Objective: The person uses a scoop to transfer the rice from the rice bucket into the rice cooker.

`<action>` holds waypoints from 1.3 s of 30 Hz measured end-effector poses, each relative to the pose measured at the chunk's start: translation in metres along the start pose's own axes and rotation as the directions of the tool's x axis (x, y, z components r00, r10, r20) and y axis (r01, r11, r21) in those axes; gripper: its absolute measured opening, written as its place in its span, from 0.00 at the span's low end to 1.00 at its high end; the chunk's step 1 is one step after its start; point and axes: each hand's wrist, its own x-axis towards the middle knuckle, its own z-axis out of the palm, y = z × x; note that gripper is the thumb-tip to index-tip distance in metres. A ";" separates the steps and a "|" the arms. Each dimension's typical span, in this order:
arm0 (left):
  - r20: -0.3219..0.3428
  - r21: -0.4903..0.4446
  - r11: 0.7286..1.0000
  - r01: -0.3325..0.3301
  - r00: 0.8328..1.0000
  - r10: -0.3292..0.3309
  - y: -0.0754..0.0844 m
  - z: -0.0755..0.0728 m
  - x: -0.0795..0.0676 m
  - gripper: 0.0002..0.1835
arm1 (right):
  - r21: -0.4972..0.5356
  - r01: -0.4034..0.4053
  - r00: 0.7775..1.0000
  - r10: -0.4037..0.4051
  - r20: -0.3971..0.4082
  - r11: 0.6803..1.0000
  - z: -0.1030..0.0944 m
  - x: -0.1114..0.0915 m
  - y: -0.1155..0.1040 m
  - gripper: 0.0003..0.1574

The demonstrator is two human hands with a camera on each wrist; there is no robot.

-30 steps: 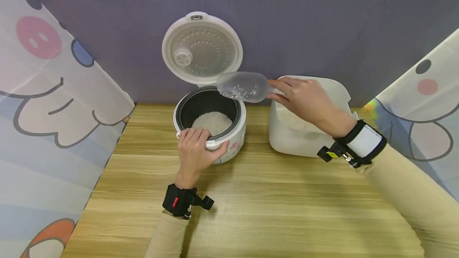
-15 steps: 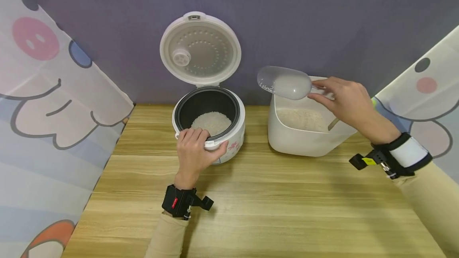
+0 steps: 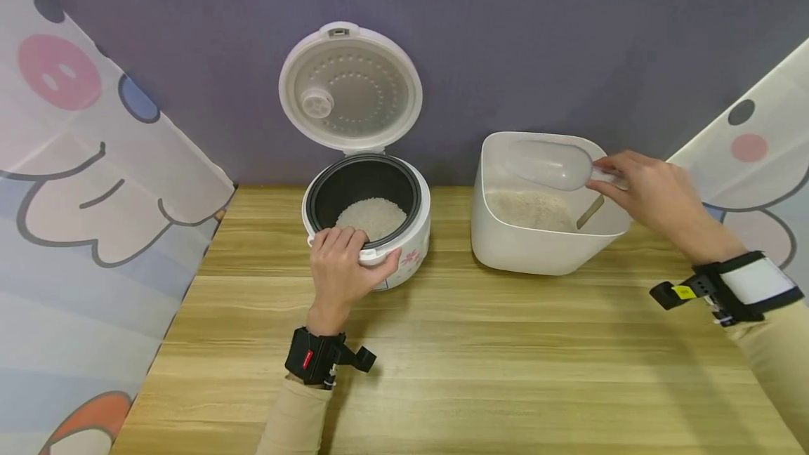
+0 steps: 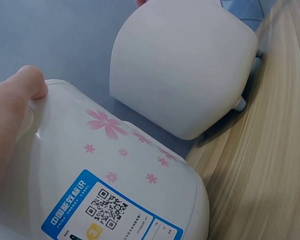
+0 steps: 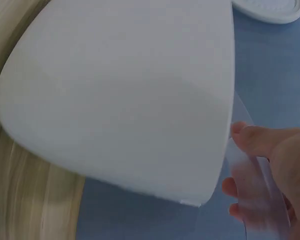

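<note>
Two hands busy: left hand [image 3: 341, 269] grips the rice cooker [image 3: 413, 234] by its near rim, right hand's [image 3: 660, 195] fingers pinch a clear scoop [image 3: 562, 166] at the open white bin [image 3: 537, 251] right of the cooker.

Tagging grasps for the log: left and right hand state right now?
Left hand: closed, gripping the front edge of the rice cooker.
Right hand: closed, holding the clear rice scoop by its handle.
</note>
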 end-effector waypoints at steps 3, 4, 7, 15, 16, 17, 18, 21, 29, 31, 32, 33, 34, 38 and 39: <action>-0.001 0.000 1.000 0.001 1.000 -0.001 0.000 0.000 0.000 0.30 | -0.032 0.023 0.999 -0.022 0.027 0.999 0.003 0.000 0.009 0.22; -0.001 0.000 1.000 0.002 1.000 -0.002 0.000 0.000 0.000 0.30 | -0.042 0.049 0.998 -0.048 0.027 0.998 0.004 0.000 0.012 0.22; -0.003 0.001 1.000 0.001 1.000 -0.001 0.000 0.000 0.000 0.30 | -0.077 0.157 0.988 -0.158 -0.003 0.985 0.009 0.002 0.020 0.23; -0.003 0.002 1.000 0.000 1.000 0.000 0.000 -0.001 0.001 0.30 | -0.132 0.280 0.958 -0.286 -0.025 0.951 0.014 0.007 0.030 0.23; -0.002 0.003 1.000 0.001 1.000 -0.001 0.000 0.000 0.001 0.30 | -0.142 0.294 0.954 -0.300 -0.020 0.945 0.014 0.008 0.031 0.24; -0.003 0.003 1.000 0.000 1.000 0.000 0.000 -0.001 0.001 0.30 | -0.154 0.311 0.949 -0.317 -0.012 0.938 0.015 0.009 0.032 0.24; -0.005 0.003 1.000 0.000 1.000 0.000 0.000 -0.001 0.001 0.30 | -0.166 0.328 0.943 -0.333 -0.004 0.930 0.015 0.010 0.033 0.24; -0.002 0.004 1.000 0.002 1.000 -0.002 0.000 -0.001 0.001 0.30 | -0.213 0.377 0.924 -0.382 0.020 0.901 0.016 0.013 0.034 0.22; 0.013 0.012 1.000 0.001 1.000 -0.001 0.000 -0.001 0.001 0.29 | -0.351 0.512 0.857 -0.494 0.146 0.784 0.021 0.019 0.032 0.17; 0.004 0.008 1.000 -0.001 1.000 0.001 0.001 -0.001 0.001 0.29 | -0.382 0.549 0.834 -0.518 0.190 0.744 0.023 0.021 0.031 0.19; 0.000 0.005 1.000 -0.001 1.000 0.001 0.001 -0.001 0.001 0.29 | -0.392 0.564 0.824 -0.528 0.208 0.726 0.023 0.023 0.030 0.19; 0.001 0.006 1.000 -0.002 1.000 0.002 0.001 -0.001 0.001 0.29 | -0.400 0.579 0.813 -0.538 0.222 0.710 0.024 0.025 0.029 0.20; 0.000 0.004 1.000 -0.001 1.000 0.001 0.001 -0.001 0.001 0.29 | -0.405 0.591 0.805 -0.547 0.232 0.698 0.025 0.026 0.028 0.19; 0.004 0.007 1.000 -0.002 1.000 0.002 0.000 -0.001 0.001 0.29 | -0.408 0.617 0.785 -0.560 0.264 0.673 0.028 0.033 0.022 0.17; 0.007 0.010 1.000 -0.002 1.000 0.002 0.000 -0.001 0.001 0.29 | -0.412 0.619 0.784 -0.556 0.276 0.668 0.029 0.034 0.021 0.17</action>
